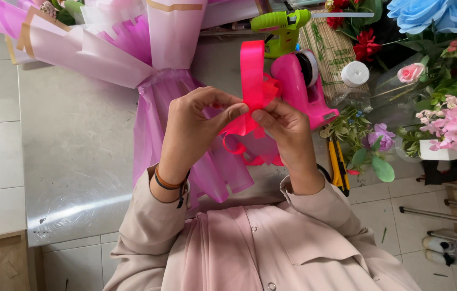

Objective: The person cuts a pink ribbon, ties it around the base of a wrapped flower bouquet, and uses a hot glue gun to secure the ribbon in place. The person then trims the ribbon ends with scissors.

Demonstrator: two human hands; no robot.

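1. A hot-pink ribbon (252, 91), folded into loops with one band standing upright, sits above the bench (77, 145), pinched between both hands.
2. The left hand (193, 126) has its grip closed on the ribbon, thumb and forefinger meeting at the loops' centre.
3. The right hand (287, 129) likewise has its grip closed on the ribbon, fingertips touching those of the left.
4. Under the hands lies a bouquet wrapped in pink and purple paper (147, 64).
5. Just behind the ribbon stands a pink tape dispenser (301, 89), with a green glue gun (279, 27) beyond it.
6. A yellow utility knife (339, 164) lies to the right, beside artificial flowers (455, 121).
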